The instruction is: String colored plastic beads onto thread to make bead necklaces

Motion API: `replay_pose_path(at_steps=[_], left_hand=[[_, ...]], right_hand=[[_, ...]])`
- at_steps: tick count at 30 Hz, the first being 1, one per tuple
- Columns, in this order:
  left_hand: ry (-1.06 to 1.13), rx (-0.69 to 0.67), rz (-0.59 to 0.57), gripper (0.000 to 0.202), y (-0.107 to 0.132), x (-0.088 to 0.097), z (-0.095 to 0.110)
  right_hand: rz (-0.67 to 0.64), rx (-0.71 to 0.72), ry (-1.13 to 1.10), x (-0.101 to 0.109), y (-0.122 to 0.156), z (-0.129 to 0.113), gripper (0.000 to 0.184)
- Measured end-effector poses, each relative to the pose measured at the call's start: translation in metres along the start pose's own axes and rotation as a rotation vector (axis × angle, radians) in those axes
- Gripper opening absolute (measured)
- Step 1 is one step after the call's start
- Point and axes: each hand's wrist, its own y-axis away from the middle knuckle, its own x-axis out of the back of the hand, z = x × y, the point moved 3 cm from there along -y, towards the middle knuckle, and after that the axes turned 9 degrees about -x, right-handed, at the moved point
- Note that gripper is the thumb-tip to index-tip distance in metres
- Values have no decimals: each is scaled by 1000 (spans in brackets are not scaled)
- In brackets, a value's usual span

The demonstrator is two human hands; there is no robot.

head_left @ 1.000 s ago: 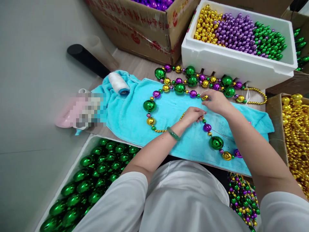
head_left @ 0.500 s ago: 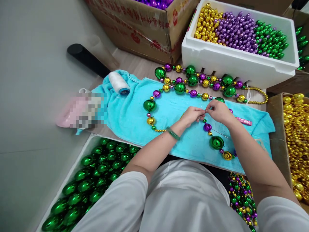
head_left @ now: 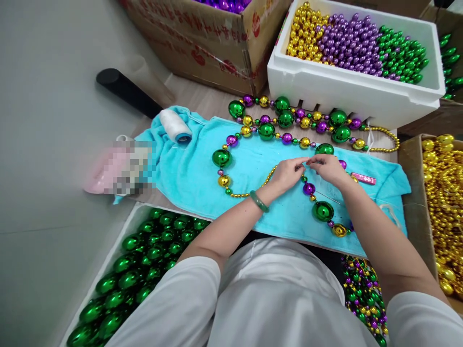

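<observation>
My left hand [head_left: 289,172] and my right hand [head_left: 327,168] meet fingertip to fingertip above the turquoise towel [head_left: 188,180]. Both are closed in a pinch on a whitish thread, of which only a small piece shows between them. A string of green, purple and gold beads [head_left: 266,131] loops around the hands on the towel; small gold beads run under my left wrist, and another stretch hangs down from the fingers. Near my right forearm lie a thin needle-like line [head_left: 327,196] and a small pink packet [head_left: 363,178]. A green bangle [head_left: 259,201] circles my left wrist.
A white thread spool [head_left: 172,124] lies on the towel's left. Behind stand a finished-looking bead strand [head_left: 285,118], a cardboard box [head_left: 217,53] and a white foam box [head_left: 347,91] of beads. Green balls [head_left: 130,279] fill a container at front left; gold beads [head_left: 443,217] sit right.
My fingertips have shifted slightly, and a bit of whitish thread now shows between them. The whole view has moved a little; the beads on the towel keep their layout.
</observation>
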Motion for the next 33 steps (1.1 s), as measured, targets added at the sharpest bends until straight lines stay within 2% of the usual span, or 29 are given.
replay_pose_path(at_steps=[5,7,11,17,22,24,28,30,33], left_hand=[[-195,-195,55,36,5,-3,1],[-225,-239,76,35,6,-5,-1],[-184,-251,130,31,6,-6,-5],[93,-22,206,14,9,-4,-16],[519,241,287,14,16,-5,-23],[706,314,330,11,21,-7,-20],[975,381,399,6,28,-11,-10],[1083,397,421,7,29,-14,-6],[1229,416,431,8,29,-18,-4]], right_hand=[[-319,-141,-330,-10,-7,5,4],[-358,-156,-378,-11,-8,6,5],[-317,-170,-414,-10,-10,10,9],[-120,-232,-398,-4,-5,19,9],[19,-278,-404,2,7,24,14],[26,-261,-544,0,11,24,18],[-57,-190,-1065,-9,12,23,23],[-70,-186,-1153,-13,11,23,22],[-73,-180,-1131,-19,10,23,18]])
